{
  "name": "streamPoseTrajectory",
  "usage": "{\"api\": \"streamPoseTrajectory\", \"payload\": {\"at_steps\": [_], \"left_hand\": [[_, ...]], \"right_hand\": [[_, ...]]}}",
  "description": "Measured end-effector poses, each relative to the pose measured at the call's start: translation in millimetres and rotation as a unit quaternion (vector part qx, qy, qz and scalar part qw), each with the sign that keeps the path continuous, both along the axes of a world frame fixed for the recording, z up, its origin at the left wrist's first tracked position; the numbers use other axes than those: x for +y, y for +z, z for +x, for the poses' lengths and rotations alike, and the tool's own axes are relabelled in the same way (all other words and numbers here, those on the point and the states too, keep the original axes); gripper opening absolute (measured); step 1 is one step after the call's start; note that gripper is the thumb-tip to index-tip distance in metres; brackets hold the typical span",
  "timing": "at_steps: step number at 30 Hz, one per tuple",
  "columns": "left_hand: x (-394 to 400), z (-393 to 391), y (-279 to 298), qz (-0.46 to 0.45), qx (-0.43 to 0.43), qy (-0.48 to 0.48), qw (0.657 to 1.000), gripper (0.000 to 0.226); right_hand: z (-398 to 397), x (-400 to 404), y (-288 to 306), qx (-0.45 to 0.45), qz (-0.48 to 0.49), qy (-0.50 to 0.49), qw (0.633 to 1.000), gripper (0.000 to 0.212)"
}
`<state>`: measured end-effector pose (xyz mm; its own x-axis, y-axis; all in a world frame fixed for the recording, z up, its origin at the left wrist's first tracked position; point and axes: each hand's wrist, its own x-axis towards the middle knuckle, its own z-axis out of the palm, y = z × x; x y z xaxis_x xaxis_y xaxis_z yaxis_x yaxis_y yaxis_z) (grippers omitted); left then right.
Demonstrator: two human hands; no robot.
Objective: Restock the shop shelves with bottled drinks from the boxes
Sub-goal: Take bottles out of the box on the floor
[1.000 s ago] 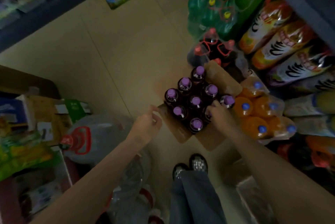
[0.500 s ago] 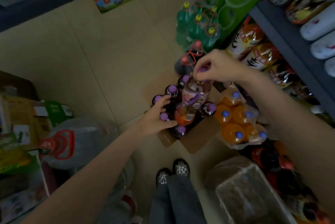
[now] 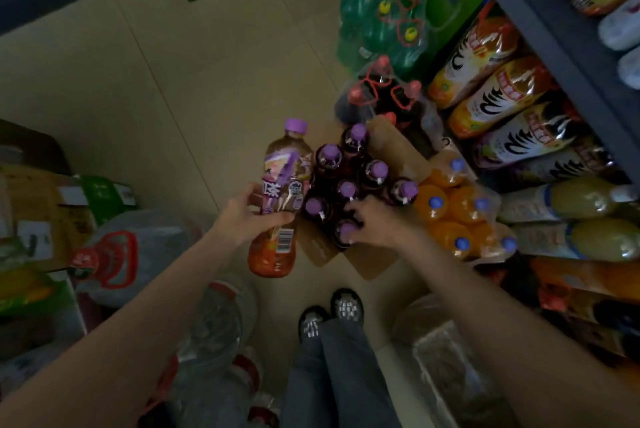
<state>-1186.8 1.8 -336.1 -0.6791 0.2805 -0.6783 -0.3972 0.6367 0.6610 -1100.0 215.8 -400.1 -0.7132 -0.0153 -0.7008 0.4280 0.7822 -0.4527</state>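
Note:
An open cardboard box [image 3: 388, 147] on the floor holds several dark bottles with purple caps [image 3: 377, 169]. My left hand [image 3: 242, 216] grips one purple-capped tea bottle [image 3: 282, 199] around its middle, lifted just left of the box. My right hand [image 3: 377, 223] is down on the box's near side, fingers curled over the cap of a bottle still standing in it. The dark shop shelf [image 3: 568, 47] runs along the right, with large bottles lying below it.
A shrink-wrapped pack of orange bottles [image 3: 460, 216] sits right of the box. Packs of dark red-capped [image 3: 381, 95] and green [image 3: 384, 26] bottles stand behind it. Big water jugs [image 3: 138, 254] and cartons crowd the left. My shoes [image 3: 329, 317] are just below the box.
The bottle my right hand lifted by its cap has passed to my left hand, now held left of the box. My right hand has dropped back onto another bottle in the box.

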Motion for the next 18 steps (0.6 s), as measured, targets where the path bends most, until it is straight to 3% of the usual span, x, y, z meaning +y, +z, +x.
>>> {"api": "streamPoseTrajectory", "payload": {"at_steps": [2, 5, 9, 14, 18], "left_hand": [[-6, 1, -3, -0.009, 0.012, 0.009, 1.0, 0.039], [-7, 4, 1, -0.004, 0.021, 0.003, 1.0, 0.04], [-1, 11, 19, -0.005, 0.043, -0.012, 0.999, 0.046], [19, 28, 66, 0.017, 0.075, -0.039, 0.996, 0.048], [33, 54, 124, 0.046, 0.105, -0.051, 0.992, 0.063]], "right_hand": [[23, -28, -31, -0.028, 0.049, 0.082, 0.995, 0.055], [28, -44, -40, 0.074, 0.131, 0.066, 0.986, 0.04], [32, -17, -20, 0.074, 0.118, 0.062, 0.988, 0.021], [37, 19, 65, 0.179, 0.15, -0.048, 0.971, 0.027], [54, 41, 167, 0.221, 0.169, -0.055, 0.959, 0.027]]}}
